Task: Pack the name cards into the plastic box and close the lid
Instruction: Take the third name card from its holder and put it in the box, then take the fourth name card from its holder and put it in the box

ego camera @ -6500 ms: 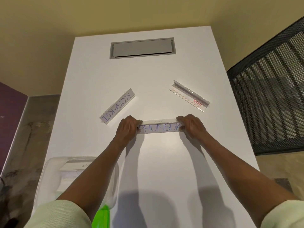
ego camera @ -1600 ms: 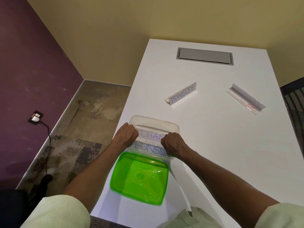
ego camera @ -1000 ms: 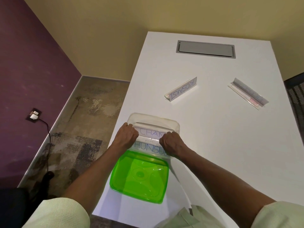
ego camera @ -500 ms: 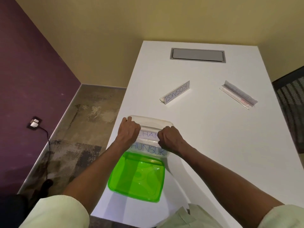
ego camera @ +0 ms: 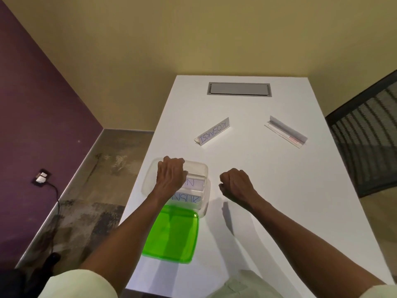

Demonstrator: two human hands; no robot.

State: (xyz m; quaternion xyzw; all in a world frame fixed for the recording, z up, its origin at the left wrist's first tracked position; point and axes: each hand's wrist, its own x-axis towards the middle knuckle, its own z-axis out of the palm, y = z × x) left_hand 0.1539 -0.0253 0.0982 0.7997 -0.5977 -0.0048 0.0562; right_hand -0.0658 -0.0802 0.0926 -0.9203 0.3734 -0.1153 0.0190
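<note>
A clear plastic box (ego camera: 205,170) stands at the table's left edge. Inside it lie two name cards, the near one (ego camera: 189,199) lettered in blue and the far one (ego camera: 195,183) behind it. My left hand (ego camera: 170,176) is over the box's left half, its fingers curled down on the left end of the far card. My right hand (ego camera: 235,184) hovers just right of the box, fingers curled, holding nothing. The green lid (ego camera: 171,235) lies flat in front of the box. A card reading KOSAKSI (ego camera: 213,132) and another card (ego camera: 285,132) rest further back.
The white table (ego camera: 268,190) has a grey cable hatch (ego camera: 238,89) near its far end. A black mesh chair back (ego camera: 369,143) stands to the right. At left the floor drops away, with a wall socket and cable (ego camera: 41,177).
My right hand has let go of the card and moved out of the box to the right. My left hand stays on the cards in the box. The view has tilted up.
</note>
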